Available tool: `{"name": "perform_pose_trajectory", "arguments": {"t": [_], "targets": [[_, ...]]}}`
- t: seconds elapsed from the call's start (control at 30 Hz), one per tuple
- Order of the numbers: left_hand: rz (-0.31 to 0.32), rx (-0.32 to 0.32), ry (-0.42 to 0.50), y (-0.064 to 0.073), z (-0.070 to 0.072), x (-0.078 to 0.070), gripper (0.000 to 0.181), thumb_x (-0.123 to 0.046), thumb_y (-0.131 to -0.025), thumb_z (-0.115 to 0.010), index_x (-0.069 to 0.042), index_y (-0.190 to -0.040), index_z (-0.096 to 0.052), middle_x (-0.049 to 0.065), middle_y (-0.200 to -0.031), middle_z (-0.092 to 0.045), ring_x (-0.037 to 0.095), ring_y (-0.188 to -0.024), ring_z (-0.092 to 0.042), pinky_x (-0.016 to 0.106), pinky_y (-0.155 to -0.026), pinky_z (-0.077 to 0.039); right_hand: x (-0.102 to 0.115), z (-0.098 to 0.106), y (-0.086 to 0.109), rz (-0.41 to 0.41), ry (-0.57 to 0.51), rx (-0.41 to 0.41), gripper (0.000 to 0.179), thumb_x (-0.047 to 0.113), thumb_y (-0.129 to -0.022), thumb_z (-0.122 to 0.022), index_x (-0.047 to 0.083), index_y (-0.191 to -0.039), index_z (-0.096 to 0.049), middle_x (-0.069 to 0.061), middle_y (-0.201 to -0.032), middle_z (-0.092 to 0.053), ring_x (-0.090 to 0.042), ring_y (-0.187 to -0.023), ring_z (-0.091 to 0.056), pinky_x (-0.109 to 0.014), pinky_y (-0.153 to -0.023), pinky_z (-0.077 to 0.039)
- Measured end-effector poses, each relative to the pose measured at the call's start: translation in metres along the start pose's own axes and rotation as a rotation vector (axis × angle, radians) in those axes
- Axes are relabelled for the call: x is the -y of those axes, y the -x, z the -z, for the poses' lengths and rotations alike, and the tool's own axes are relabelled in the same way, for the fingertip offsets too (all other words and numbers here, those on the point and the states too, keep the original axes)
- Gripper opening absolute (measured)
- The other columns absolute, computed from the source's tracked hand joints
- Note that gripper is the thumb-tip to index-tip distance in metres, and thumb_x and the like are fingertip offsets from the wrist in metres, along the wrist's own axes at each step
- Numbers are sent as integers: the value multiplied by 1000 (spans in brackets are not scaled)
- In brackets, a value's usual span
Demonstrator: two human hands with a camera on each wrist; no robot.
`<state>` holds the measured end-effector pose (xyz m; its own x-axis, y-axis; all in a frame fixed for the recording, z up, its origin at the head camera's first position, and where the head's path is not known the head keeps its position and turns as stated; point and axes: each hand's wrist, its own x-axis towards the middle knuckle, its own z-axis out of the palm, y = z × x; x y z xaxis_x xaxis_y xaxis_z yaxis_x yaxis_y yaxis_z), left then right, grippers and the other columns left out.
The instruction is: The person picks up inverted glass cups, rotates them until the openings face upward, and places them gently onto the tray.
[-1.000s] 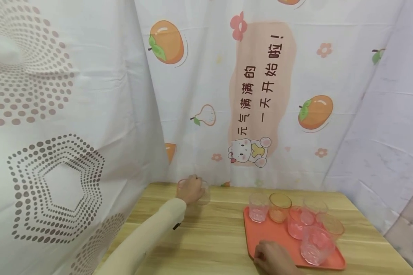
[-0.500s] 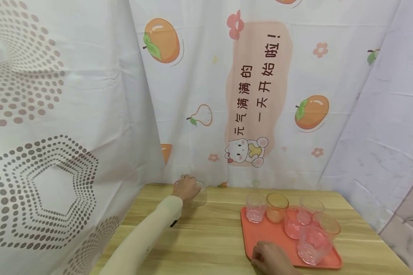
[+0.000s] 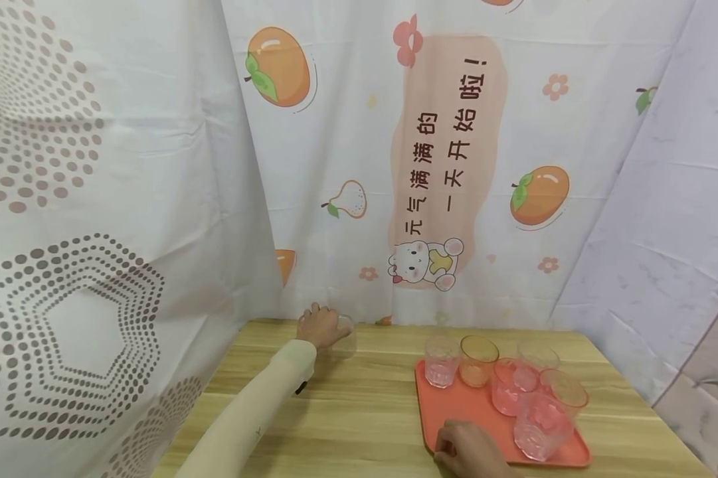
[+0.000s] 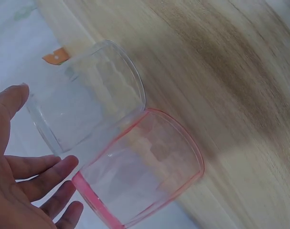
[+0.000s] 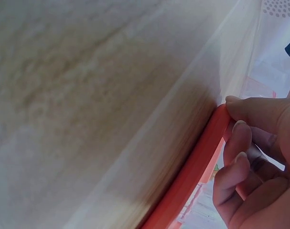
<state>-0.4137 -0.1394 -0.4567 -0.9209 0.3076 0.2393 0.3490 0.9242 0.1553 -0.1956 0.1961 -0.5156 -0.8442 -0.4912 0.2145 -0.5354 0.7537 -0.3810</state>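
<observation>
At the table's back left, my left hand (image 3: 321, 325) hovers beside two tumblers with its fingers spread. In the left wrist view, a clear tumbler (image 4: 102, 90) and a pink-rimmed tumbler (image 4: 149, 162) stand side by side, bases toward the hand and wide rims on the wood. The fingertips are close to the pink one's base; whether they touch it I cannot tell. My right hand (image 3: 469, 448) pinches the near left corner of a red tray (image 3: 448, 405), its other fingers curled. Several tumblers stand on the tray, including an amber one (image 3: 477, 365) and a clear faceted one (image 3: 442, 364).
The wooden table (image 3: 341, 411) ends at the back against a curtain (image 3: 347, 265) printed with fruit. Another dotted curtain (image 3: 203, 219) hangs along the left. A pink tumbler (image 3: 507, 392) and a large clear tumbler (image 3: 535, 435) crowd the tray's right half.
My left hand has loosened from the tumblers, its fingers and thumb spreading apart. The right hand keeps its place at the tray corner. The head view has shifted slightly.
</observation>
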Motion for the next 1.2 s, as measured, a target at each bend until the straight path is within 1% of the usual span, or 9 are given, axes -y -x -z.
{"name": "perform_pose_trajectory", "arguments": {"t": [0.1,0.23,0.5,0.6,0.67,0.77,0.87,0.97,1.2], "targets": [[-31,-18,-16,-2,-2,1,50,-52,-93,-71,-14,-64,-55,5,-80,-60,27,-83,-46,49,-81,-39,1,1,0,-15,-6,6,21,20,-81,-86,28,-74,-67,22,-73,-45,4,-64,-42,-23,-55,-37],[-49,-29,-17,-6,-4,1,51,-50,-93,-72,-14,-62,-53,3,-76,-57,28,-83,-45,49,-82,-37,1,1,0,-14,-8,3,22,19,-81,-86,28,-75,-67,22,-73,-45,4,-65,-41,-23,-56,-37],[-34,-5,39,-6,-1,-4,47,-41,-92,-72,-13,-61,-49,3,-76,-53,29,-85,-42,47,-81,-34,1,2,0,-12,-4,0,21,19,-81,-86,28,-75,-67,22,-73,-45,4,-65,-41,-22,-56,-37],[-40,2,69,-5,2,-6,46,-37,-90,-73,-14,-60,-47,3,-74,-52,29,-84,-44,49,-83,-36,1,1,0,-9,-3,-3,22,19,-81,-86,28,-75,-67,23,-73,-45,5,-65,-42,-22,-56,-38],[-60,-11,80,-4,4,-8,45,-34,-88,-74,-14,-58,-46,3,-72,-52,29,-83,-48,52,-87,-41,1,1,0,-6,-5,-4,22,19,-81,-86,28,-75,-67,23,-73,-45,5,-65,-42,-22,-56,-38],[-82,-10,100,-3,7,-11,43,-29,-87,-73,-13,-58,-46,4,-70,-53,28,-78,-52,53,-84,-48,1,1,1,-7,-9,-6,22,19,-80,-86,28,-75,-67,23,-73,-45,5,-65,-42,-22,-56,-38],[-78,27,111,-2,8,-13,35,-26,-87,-72,-10,-64,-52,6,-76,-55,27,-78,-52,49,-78,-49,1,1,2,-7,-8,-8,22,18,-80,-86,27,-74,-67,23,-72,-45,5,-65,-42,-22,-56,-38],[-67,66,114,-2,6,-14,29,-25,-88,-74,-7,-74,-57,8,-84,-56,28,-84,-51,48,-80,-47,1,0,2,-6,-9,-11,22,18,-79,-87,27,-73,-67,23,-72,-45,5,-65,-43,-22,-56,-38],[-45,56,138,-3,0,-13,29,-27,-85,-79,-2,-88,-64,11,-89,-59,30,-89,-54,49,-81,-49,1,-1,3,-20,-21,1,22,19,-81,-86,27,-74,-67,22,-73,-46,5,-65,-43,-22,-56,-39]]}}
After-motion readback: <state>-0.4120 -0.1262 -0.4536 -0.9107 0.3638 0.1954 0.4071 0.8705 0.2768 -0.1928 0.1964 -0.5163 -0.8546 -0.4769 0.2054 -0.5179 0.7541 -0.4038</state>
